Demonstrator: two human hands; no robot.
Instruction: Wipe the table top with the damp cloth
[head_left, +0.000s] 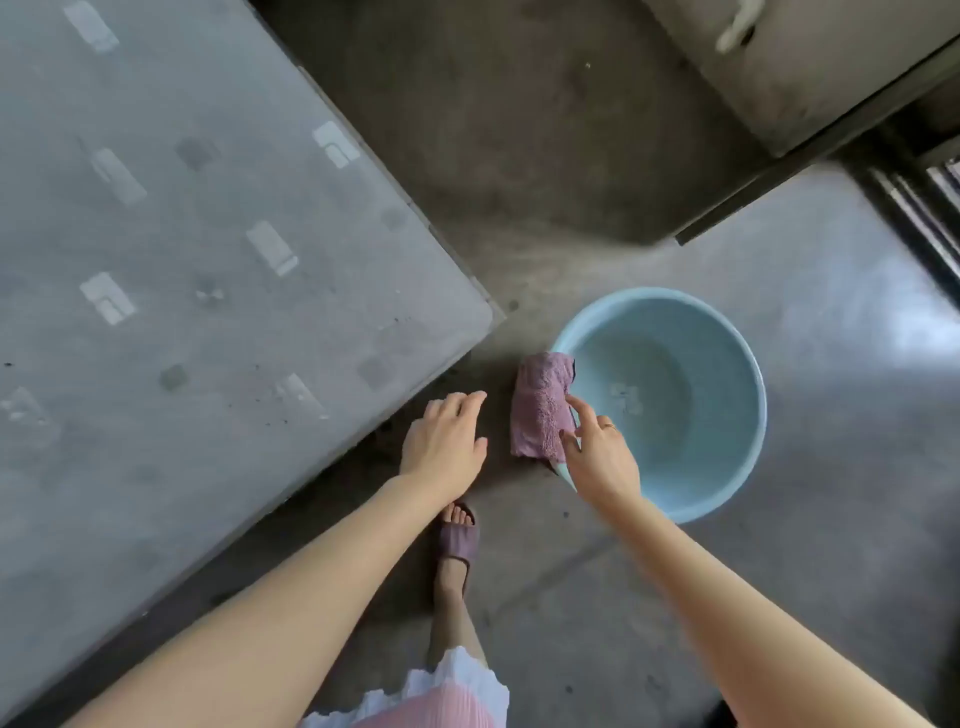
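Still fetching: my right hand (597, 452) pinches the purple cloth (540, 410) on the blue basin (748, 415) rim; left hand (447, 441) open, empty. Next: lift cloth to the worktop (208, 234).

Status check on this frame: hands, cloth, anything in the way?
Right hand pinching purple cloth on basin rim. Left hand open, empty. Table top not yet touched. Nothing blocking.

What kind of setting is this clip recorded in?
Probably a plain utility room or covered yard: bare polished concrete floor, a large grey table top, and a light blue plastic basin standing on the floor.
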